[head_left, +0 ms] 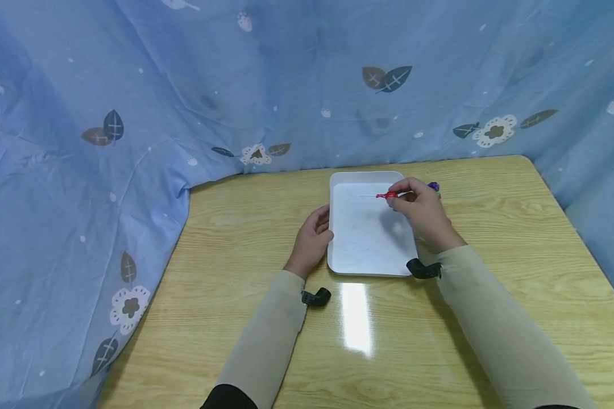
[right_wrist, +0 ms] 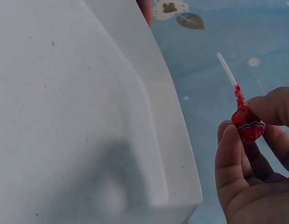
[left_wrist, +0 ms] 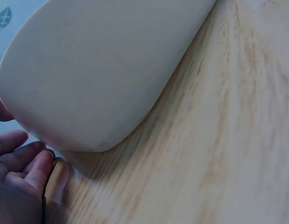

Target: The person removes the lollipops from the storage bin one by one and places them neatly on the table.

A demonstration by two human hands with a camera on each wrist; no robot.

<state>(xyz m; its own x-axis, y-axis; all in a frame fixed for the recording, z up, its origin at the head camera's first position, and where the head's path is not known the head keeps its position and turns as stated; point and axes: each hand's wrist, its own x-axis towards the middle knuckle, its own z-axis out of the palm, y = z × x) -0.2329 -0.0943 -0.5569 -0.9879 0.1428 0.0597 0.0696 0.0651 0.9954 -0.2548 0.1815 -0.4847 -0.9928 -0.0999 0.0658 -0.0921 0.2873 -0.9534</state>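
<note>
In the head view, a lollipop [head_left: 387,195] in a red wrapper is pinched between the thumb and fingers of my right hand [head_left: 423,211], over the right part of a white rectangular tray [head_left: 372,267]. Its thin white stick [right_wrist: 227,69] points leftward in the head view. My left hand [head_left: 311,238] is at the tray's left side, fingers relaxed and fingertips right at the rim. The left wrist view has the pale tray wall [left_wrist: 88,84] close up, with the left fingers [left_wrist: 39,170] beside its corner.
Partly hidden behind my right hand, a small purple thing [head_left: 433,186] lies just right of the tray, with a bit of green by it. The wooden table [head_left: 245,227] ends at a blue patterned curtain [head_left: 307,85] behind and on the left.
</note>
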